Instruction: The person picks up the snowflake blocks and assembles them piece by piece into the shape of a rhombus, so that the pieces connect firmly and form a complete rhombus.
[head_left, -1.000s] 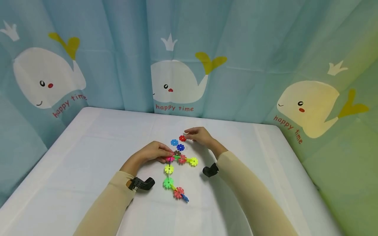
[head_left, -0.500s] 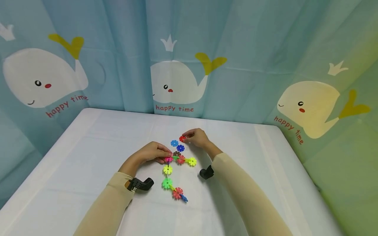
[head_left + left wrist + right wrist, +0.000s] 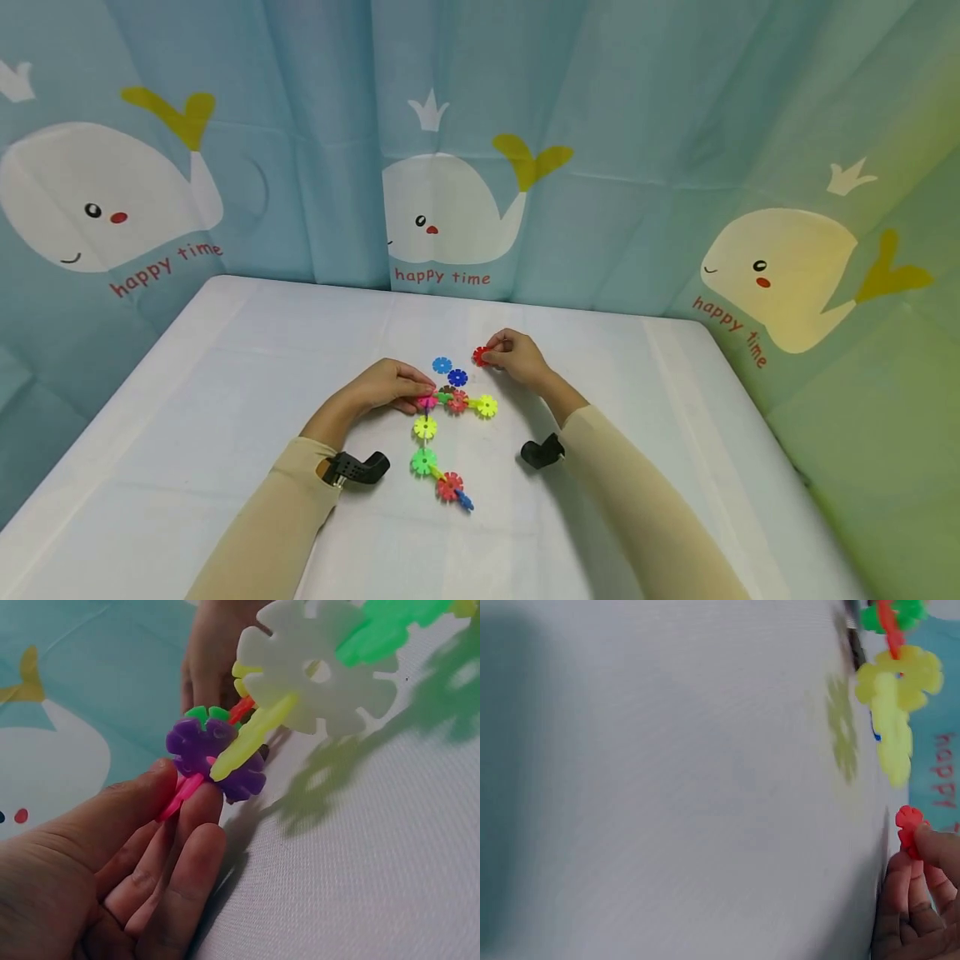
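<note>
One chain of linked discs on the surface. Left hand: fingers pinch its one pink disc. Right hand: fingers pinch one red disc, beyond the chain. Also beyond it: one light-blue disc, one dark-blue disc.
</note>
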A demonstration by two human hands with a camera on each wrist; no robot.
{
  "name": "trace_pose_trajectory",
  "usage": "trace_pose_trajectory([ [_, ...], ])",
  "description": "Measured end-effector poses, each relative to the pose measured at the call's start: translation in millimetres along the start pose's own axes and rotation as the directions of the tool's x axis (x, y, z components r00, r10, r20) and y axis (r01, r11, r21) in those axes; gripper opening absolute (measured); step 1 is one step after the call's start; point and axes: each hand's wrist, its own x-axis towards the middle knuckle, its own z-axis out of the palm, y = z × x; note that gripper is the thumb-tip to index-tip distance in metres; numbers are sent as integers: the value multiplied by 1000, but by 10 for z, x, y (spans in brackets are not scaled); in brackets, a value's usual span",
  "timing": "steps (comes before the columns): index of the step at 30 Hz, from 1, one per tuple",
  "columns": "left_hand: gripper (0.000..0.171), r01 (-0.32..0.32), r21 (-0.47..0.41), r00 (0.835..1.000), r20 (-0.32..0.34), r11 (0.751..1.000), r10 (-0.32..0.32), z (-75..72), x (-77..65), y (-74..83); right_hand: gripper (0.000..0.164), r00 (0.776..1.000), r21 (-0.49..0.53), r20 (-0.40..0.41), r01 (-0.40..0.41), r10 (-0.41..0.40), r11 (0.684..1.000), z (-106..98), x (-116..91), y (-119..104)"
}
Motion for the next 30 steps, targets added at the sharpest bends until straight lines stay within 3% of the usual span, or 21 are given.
trace_pose_trajectory([
  [4, 30, 5, -1, 999, -42, 1000, -5, 3, 13, -6, 27, 999, 123, 11, -32, 31, 992, -137, -162, 161],
  [10, 31, 33, -36, 992, -118, 999, -37, -18, 43, -9, 33, 998, 210, 27, -68, 64, 975, -296, -414, 382],
  [18, 27, 39, -99, 980, -188, 994, -58, -5, 60, -13, 25, 1000, 302, 15, -28, 24, 953, -260, -669, 414],
  [22, 26, 44, -124, 980, -188, 991, -67, 0, 53, -2, 24, 999, 333, -15, -42, 50, 942, -214, -737, 377],
  [26, 26, 91, -119, 980, -165, 989, -110, -6, 29, 15, 22, 997, 359, -32, -55, 71, 932, -202, -751, 366],
  [30, 27, 126, -125, 984, -108, 984, -140, -13, -12, 37, 19, 997, 367, -23, -62, 76, 928, -218, -752, 369],
])
